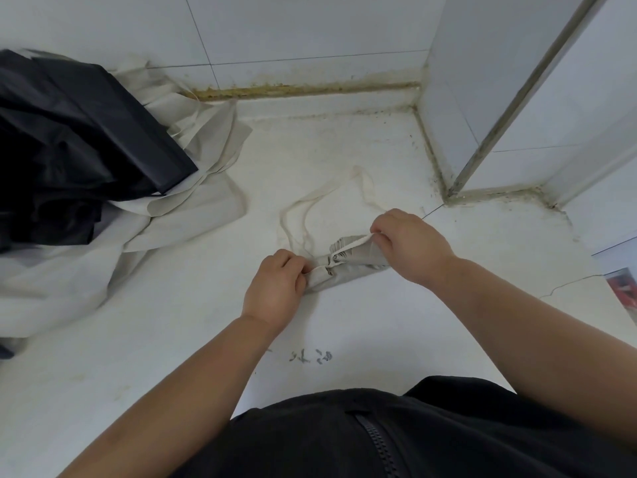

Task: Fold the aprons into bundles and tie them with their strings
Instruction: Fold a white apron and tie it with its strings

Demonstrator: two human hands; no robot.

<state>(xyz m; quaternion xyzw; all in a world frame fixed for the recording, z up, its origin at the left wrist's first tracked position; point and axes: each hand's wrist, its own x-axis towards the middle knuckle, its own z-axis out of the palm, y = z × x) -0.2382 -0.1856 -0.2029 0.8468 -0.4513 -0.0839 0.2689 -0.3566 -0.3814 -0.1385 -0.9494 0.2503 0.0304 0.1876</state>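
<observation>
The pale apron in work is already rolled down to a small tight bundle (348, 269), lying on the white desk (448, 322) just in front of the person, a little right of the middle. Its strings (303, 215) trail off the far side in loose loops across the desk, so by my reckoning the folding of this one is done and the tying has barely begun, or not at all; I can see no knot. The left hand (275, 288) has its fingers curled round the near-left end of the bundle, holding it shut. The right hand (410, 243) pinches a strip or edge of the cloth at the upper-right end, fingers curled in; whether that strip is a string or a fold of the apron I cannot tell. Off to the left there is a good deal left to do: a heap of pale aprons (193, 215) lies spread and unfolded, with crumpled black cloth (69, 132) piled on top of it, up against the tiled wall (293, 29). No finished, tied bundle shows anywhere on the desk. At the right edge a red-printed sheet (624, 291) pokes into view.
</observation>
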